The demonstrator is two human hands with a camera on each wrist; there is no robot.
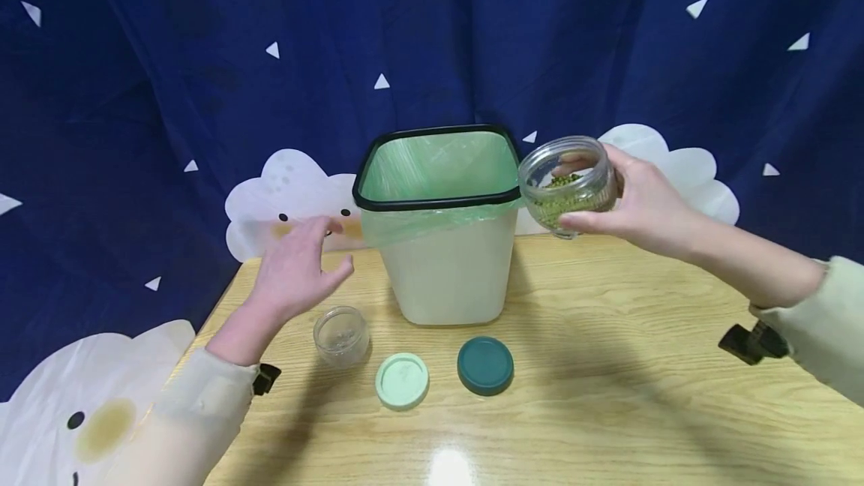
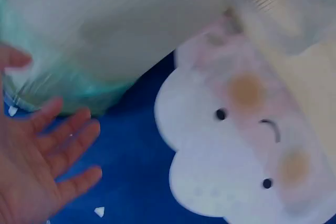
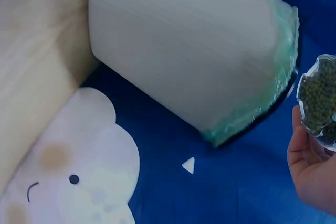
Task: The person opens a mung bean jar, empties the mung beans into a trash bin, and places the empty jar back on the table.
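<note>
My right hand [image 1: 641, 205] grips a clear plastic jar [image 1: 567, 186] without a lid, tilted toward the left beside the bin's right rim. Small green beans [image 3: 321, 95] lie inside the jar. A white trash bin [image 1: 452, 268] with a black rim and a green liner bag [image 1: 439, 167] stands at the table's back. Left of the bin, my left hand [image 1: 300, 265] is raised with spread fingers and holds nothing. Below that hand, a second clear jar [image 1: 341, 337] sits on the table.
A light green lid [image 1: 402, 381] and a dark teal lid [image 1: 485, 366] lie in front of the bin on the wooden table [image 1: 607, 411]. Behind hangs a dark blue curtain [image 1: 432, 36] with white triangles and cloud figures.
</note>
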